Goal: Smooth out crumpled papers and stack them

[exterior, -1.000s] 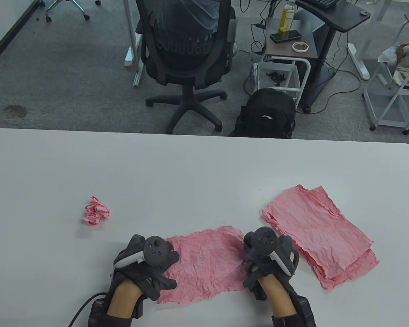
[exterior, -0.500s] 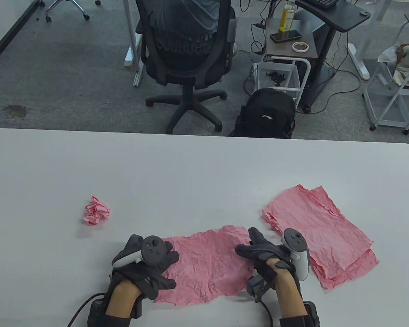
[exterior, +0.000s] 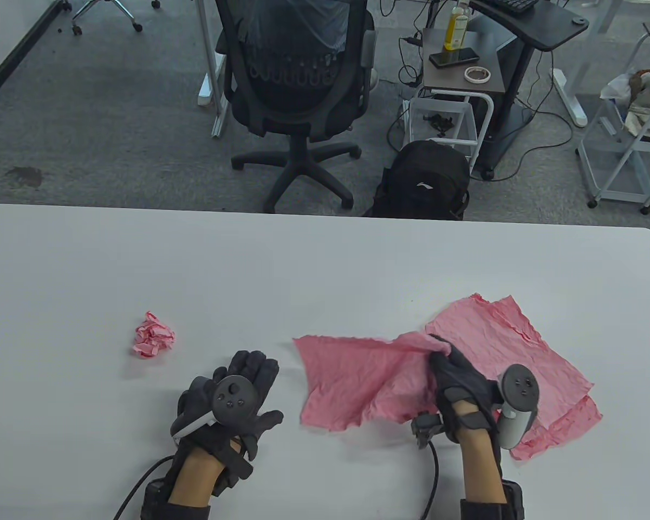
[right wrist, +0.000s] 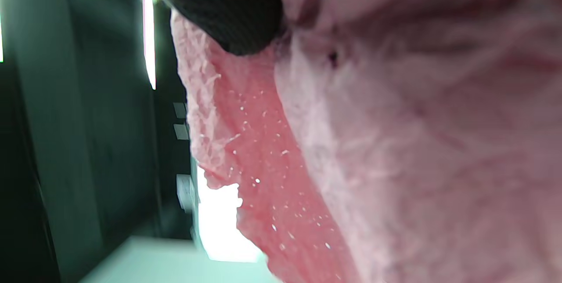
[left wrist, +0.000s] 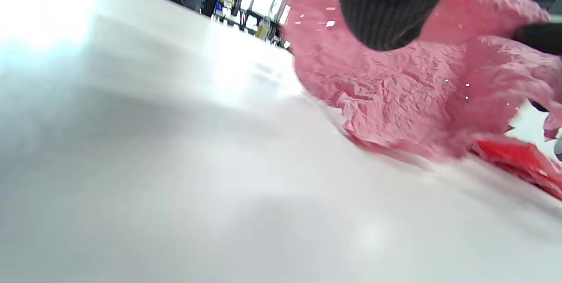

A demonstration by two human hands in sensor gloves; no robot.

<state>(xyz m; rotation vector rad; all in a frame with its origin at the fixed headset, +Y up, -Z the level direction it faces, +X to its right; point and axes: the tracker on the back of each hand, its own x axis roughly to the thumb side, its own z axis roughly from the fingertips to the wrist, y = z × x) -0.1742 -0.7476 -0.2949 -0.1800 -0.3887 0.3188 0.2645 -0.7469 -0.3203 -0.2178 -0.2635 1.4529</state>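
My right hand (exterior: 448, 362) grips a flattened pink paper sheet (exterior: 357, 379) by its far right part and holds it lifted off the white table (exterior: 303, 271), partly over a stack of flattened pink sheets (exterior: 525, 352) at the right. The sheet fills the right wrist view (right wrist: 395, 142) and shows in the left wrist view (left wrist: 395, 89). My left hand (exterior: 249, 379) lies flat on the table with fingers spread, empty, left of the sheet. A crumpled pink paper ball (exterior: 153, 336) sits further left.
A black office chair (exterior: 295, 81), a black backpack (exterior: 425, 181) and a small side table (exterior: 460, 65) stand on the floor beyond the table's far edge. A cable (exterior: 433, 476) runs from my right wrist along the table's near edge.
My right hand took hold of the sheet and lifted and dragged it right, toward the stack. My left hand let go of the sheet's left edge and now lies flat with fingers spread.
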